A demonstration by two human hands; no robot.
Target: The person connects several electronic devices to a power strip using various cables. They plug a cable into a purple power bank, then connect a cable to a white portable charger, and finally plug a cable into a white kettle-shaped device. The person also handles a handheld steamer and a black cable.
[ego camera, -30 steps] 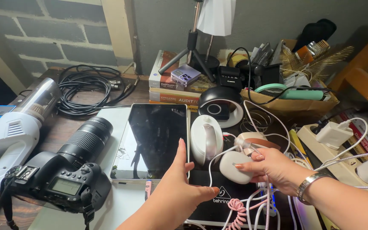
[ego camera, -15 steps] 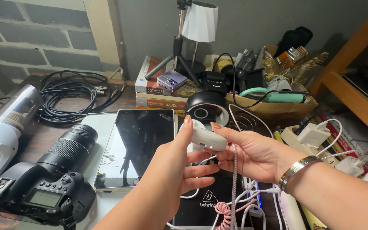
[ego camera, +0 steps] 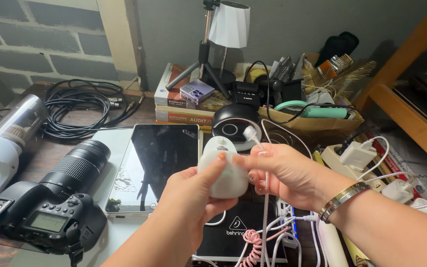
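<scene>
My left hand (ego camera: 189, 198) grips a small white rounded device (ego camera: 226, 180) from below, its thumb across the front. My right hand (ego camera: 287, 173), with a metal bracelet on the wrist, touches the device's right side and pinches a white braided cable (ego camera: 265, 198). The cable's white plug (ego camera: 249, 132) sticks up free above the device, and the cable hangs down between my fingers. Both hands hover over a black box (ego camera: 233, 232) on the desk. A white mouse-shaped object (ego camera: 217, 143) peeks out just behind the device.
A dark tablet (ego camera: 159, 158) lies left of my hands, beside a black camera (ego camera: 45, 217) with a long lens (ego camera: 77, 165). Coiled black cables (ego camera: 80, 106), stacked books (ego camera: 181, 106), a tripod (ego camera: 204, 59) and a cluttered cardboard box (ego camera: 312, 123) stand behind. A power strip (ego camera: 329, 157) with chargers sits right.
The white device passed from my right hand into my left and is now upright. The cable's plug has come out of it and stands free in my right hand.
</scene>
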